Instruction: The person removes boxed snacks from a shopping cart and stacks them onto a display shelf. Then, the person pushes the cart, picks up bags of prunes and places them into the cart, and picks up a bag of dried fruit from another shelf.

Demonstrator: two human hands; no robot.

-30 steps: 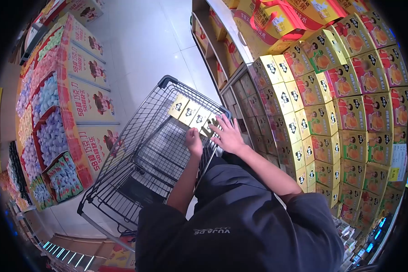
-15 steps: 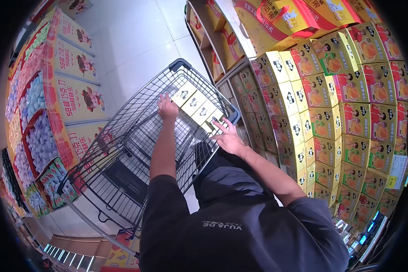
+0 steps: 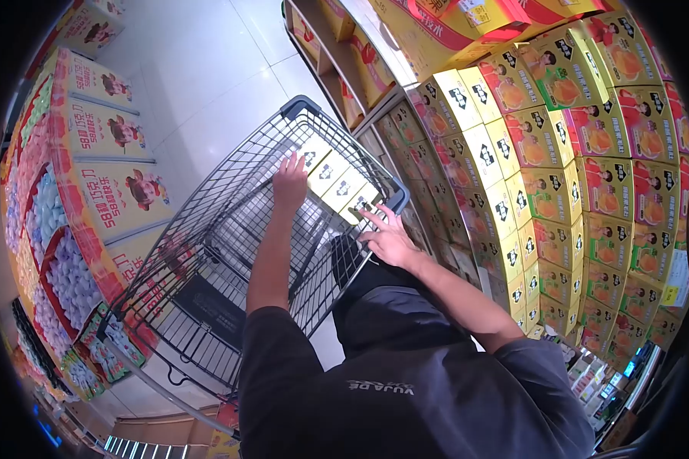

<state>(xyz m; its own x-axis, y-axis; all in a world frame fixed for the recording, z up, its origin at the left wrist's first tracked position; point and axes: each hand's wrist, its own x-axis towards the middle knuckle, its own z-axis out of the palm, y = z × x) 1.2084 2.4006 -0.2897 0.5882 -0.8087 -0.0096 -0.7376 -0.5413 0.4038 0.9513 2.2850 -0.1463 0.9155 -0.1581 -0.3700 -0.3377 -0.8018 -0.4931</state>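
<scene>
You are holding left hand (image 3: pixel 290 181) loosely spread beside yellow boxes (image 3: pixel 333 177) in shopping cart (image 3: pixel 302 105), right hand (image 3: pixel 391 236) hovering, fingers parted, by row's near end; contact unclear.

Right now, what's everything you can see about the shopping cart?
The shopping cart is an open basket of dark wire, probably metal, with plastic-looking corner caps, a dark panel and a grey handle bar. It stands diagonally in view, pale floor showing through its wires. A row of yellow boxes sits inside at the end opposite the handle. The left hand is over the basket; the right hand is at the rim, maybe touching.
</scene>
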